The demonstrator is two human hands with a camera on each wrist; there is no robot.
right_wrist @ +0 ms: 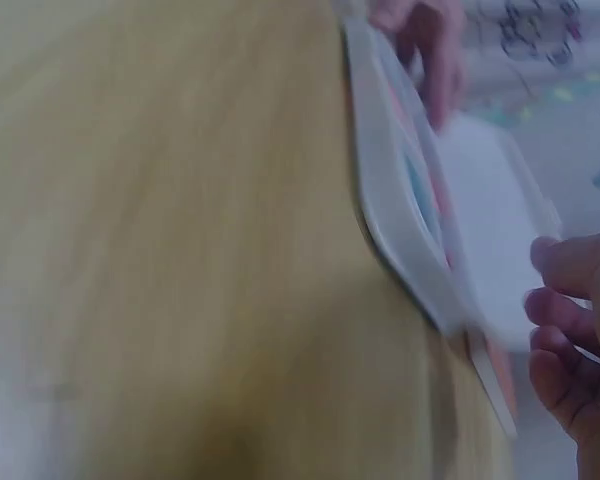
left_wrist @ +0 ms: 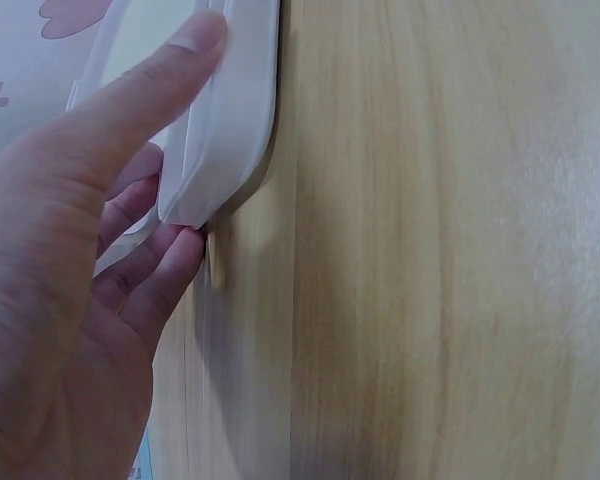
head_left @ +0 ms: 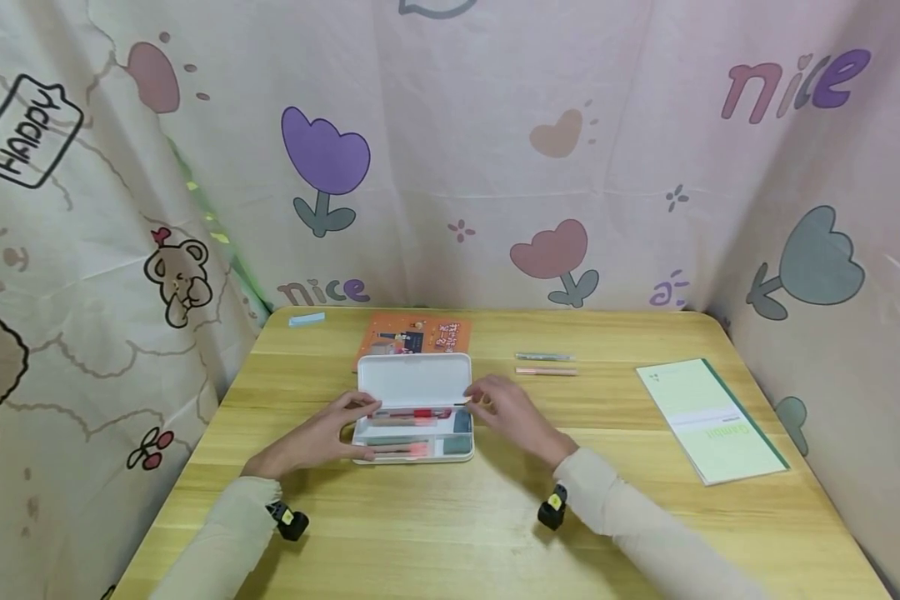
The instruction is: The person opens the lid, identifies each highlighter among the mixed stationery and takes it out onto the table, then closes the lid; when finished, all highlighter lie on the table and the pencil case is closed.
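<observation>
A white pencil case (head_left: 414,380) stands on the table with its lid raised. Pens with red and pink parts (head_left: 408,450) lie in its long compartments. A dark blue block (head_left: 462,422) and a grey-green block (head_left: 456,446) sit at its right end. My left hand (head_left: 322,437) grips the case's left end; in the left wrist view its thumb (left_wrist: 170,70) lies over the rim and fingers curl against the corner. By the lid's right edge is my right hand (head_left: 506,412), its fingers loosely bent with nothing visible between them; whether the fingertips touch the lid is unclear.
Behind the case lies an orange booklet (head_left: 453,333), partly covered by the lid. Two pens, a green one (head_left: 544,357) and a pink one (head_left: 546,372), lie to the right. A pale green notebook (head_left: 708,417) is farther right. At the back left lies a small light-blue item (head_left: 307,319).
</observation>
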